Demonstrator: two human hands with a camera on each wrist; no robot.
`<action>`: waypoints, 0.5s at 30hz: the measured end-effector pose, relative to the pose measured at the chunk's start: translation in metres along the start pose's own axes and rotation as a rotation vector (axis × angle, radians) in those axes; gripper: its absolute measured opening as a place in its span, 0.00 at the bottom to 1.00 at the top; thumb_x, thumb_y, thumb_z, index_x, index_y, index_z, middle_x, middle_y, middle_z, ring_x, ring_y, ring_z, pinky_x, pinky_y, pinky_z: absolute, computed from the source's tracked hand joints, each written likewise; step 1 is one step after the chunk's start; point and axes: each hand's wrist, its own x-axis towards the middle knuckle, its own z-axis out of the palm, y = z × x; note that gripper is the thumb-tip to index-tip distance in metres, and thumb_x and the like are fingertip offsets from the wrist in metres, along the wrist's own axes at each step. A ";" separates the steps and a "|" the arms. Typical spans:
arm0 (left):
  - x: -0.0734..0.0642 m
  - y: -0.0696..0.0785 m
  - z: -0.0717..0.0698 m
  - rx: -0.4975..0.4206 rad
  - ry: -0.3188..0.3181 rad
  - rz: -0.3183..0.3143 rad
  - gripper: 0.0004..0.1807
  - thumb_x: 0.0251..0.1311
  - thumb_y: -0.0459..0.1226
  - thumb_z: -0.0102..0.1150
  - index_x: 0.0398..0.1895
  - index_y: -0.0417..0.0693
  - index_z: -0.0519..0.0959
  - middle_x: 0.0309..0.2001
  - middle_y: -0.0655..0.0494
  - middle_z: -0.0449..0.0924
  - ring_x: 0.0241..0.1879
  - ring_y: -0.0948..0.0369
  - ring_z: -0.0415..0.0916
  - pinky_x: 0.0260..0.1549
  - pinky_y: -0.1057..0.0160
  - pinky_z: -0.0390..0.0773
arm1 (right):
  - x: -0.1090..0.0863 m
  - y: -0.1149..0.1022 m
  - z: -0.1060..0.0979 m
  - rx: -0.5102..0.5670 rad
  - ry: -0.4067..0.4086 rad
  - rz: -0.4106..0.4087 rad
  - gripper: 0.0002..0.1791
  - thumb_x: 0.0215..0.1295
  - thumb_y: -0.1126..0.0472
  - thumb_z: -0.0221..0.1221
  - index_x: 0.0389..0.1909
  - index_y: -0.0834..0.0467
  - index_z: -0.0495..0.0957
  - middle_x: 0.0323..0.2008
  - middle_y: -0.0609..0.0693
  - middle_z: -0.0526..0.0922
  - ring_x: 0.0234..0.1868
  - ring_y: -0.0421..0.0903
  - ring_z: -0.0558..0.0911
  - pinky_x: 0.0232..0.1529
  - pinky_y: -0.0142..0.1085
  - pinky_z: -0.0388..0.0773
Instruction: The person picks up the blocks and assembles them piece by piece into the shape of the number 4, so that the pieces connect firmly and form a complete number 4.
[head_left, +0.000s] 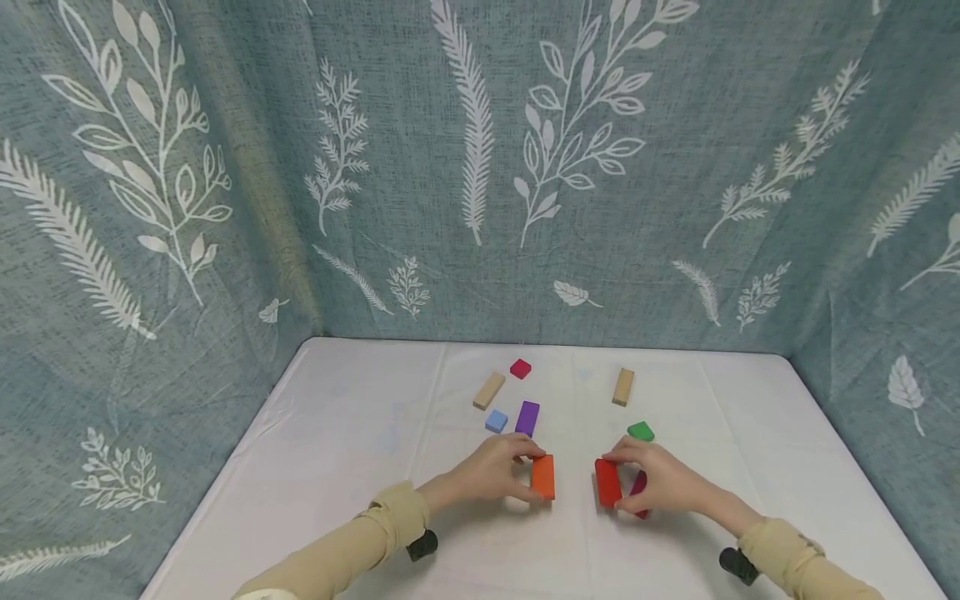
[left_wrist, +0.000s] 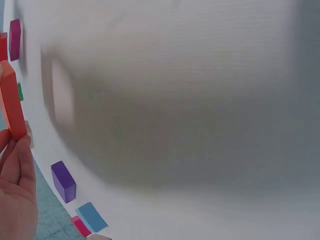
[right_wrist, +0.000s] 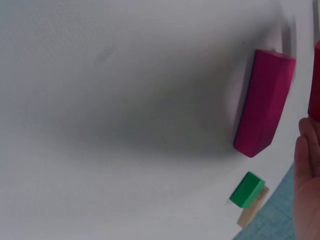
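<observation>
My left hand (head_left: 497,471) pinches an orange block (head_left: 543,477) by its two ends, thumb at the near end and fingers at the far end. In the left wrist view the orange block (left_wrist: 12,102) is raised over the table, with fingertips at its lower end. My right hand (head_left: 660,477) grips a red block (head_left: 607,483) the same way, to the right of the orange one with a gap between them. Under the right hand lies a magenta block (head_left: 640,493), partly hidden; the right wrist view shows this magenta block (right_wrist: 264,102) on the table, apart from the fingers.
Beyond the hands lie a purple block (head_left: 528,418), a light blue block (head_left: 497,421), a green block (head_left: 641,431), a small crimson block (head_left: 521,368) and two wooden blocks, one left (head_left: 489,390) and one right (head_left: 623,387). A patterned curtain (head_left: 480,167) surrounds the white table (head_left: 360,417).
</observation>
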 end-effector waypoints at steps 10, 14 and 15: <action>0.020 0.008 0.002 -0.031 0.013 0.017 0.31 0.39 0.51 0.69 0.49 0.48 0.76 0.43 0.62 0.77 0.41 0.65 0.73 0.40 0.73 0.75 | 0.000 0.002 -0.007 -0.001 0.035 0.004 0.30 0.41 0.49 0.69 0.47 0.55 0.76 0.43 0.41 0.73 0.43 0.43 0.73 0.41 0.37 0.78; 0.027 0.010 0.004 -0.020 0.016 0.016 0.30 0.40 0.51 0.68 0.49 0.48 0.76 0.44 0.61 0.77 0.41 0.65 0.73 0.40 0.73 0.74 | -0.002 0.002 -0.009 -0.007 0.034 0.015 0.31 0.41 0.47 0.68 0.48 0.56 0.76 0.44 0.45 0.73 0.44 0.45 0.73 0.41 0.40 0.78; 0.028 0.010 0.005 -0.017 0.017 0.017 0.31 0.41 0.51 0.68 0.49 0.48 0.76 0.44 0.61 0.77 0.41 0.64 0.74 0.40 0.73 0.74 | -0.002 0.002 -0.010 -0.006 0.034 0.020 0.31 0.42 0.46 0.68 0.48 0.57 0.76 0.45 0.46 0.74 0.45 0.46 0.73 0.41 0.41 0.78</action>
